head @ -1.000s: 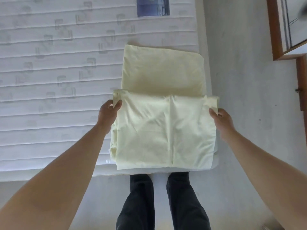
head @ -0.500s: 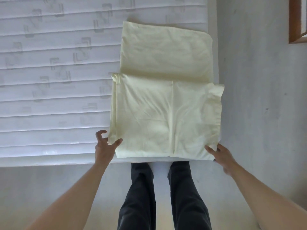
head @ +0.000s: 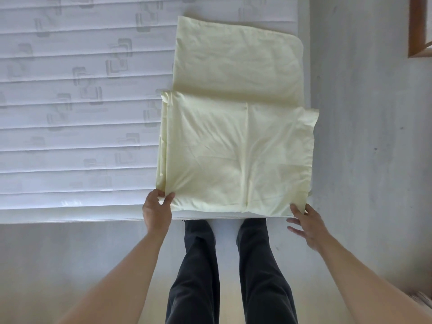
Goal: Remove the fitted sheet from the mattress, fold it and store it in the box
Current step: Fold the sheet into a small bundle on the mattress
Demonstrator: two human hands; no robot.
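Observation:
The pale yellow fitted sheet (head: 236,127) lies partly folded on the bare white quilted mattress (head: 77,118), at its near right corner. A folded-over near layer covers the lower half; a narrower layer shows beyond it. My left hand (head: 157,211) pinches the sheet's near left corner between thumb and fingers. My right hand (head: 306,224) is at the near right corner, thumb against the sheet's edge and fingers spread below it over the floor. The box is out of view.
The mattress's near edge (head: 93,218) runs across the middle of the view, with grey floor (head: 364,136) to the right and in front. My legs in dark trousers (head: 196,277) stand against the edge. A wooden furniture frame (head: 418,31) sits at the top right.
Both hands let go of the folded layer's far corners and came down to its near corners. The left hand has now closed on the near left corner.

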